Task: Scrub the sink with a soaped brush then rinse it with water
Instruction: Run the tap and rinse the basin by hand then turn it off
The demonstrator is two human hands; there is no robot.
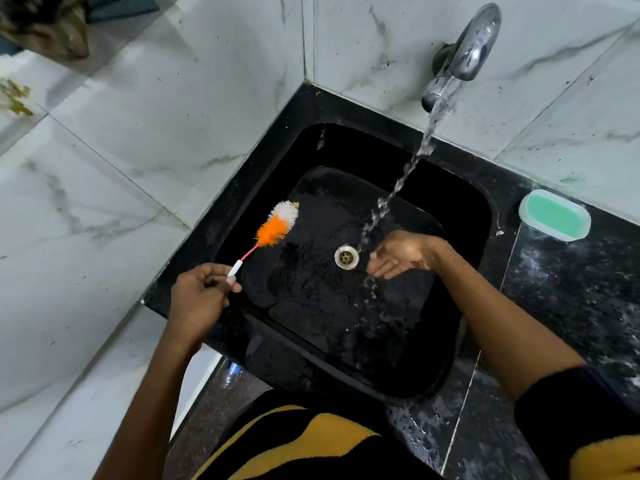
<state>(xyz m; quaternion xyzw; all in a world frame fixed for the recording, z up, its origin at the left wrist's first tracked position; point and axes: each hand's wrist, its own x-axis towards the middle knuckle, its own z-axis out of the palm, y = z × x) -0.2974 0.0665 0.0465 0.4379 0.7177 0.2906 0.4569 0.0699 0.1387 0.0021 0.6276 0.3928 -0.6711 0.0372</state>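
Marbled white tiles are closing in behind and to the left of a speckled black counter (554, 289). Its square glossy sink (464, 216) is lying open and wet, with water (412, 161) streaming from a chrome tap (464, 53) past the metal drain (346, 257). Right hand (401, 254) is cupping loosely, fingers relaxed, under the stream. Left hand (199, 296) is pinching the brush (277, 225), fluffy orange-white head hovering over the sink's left edge.

L hand (199, 296) grips brush (277, 225); R hand (401, 254) open under tap water (408, 168).
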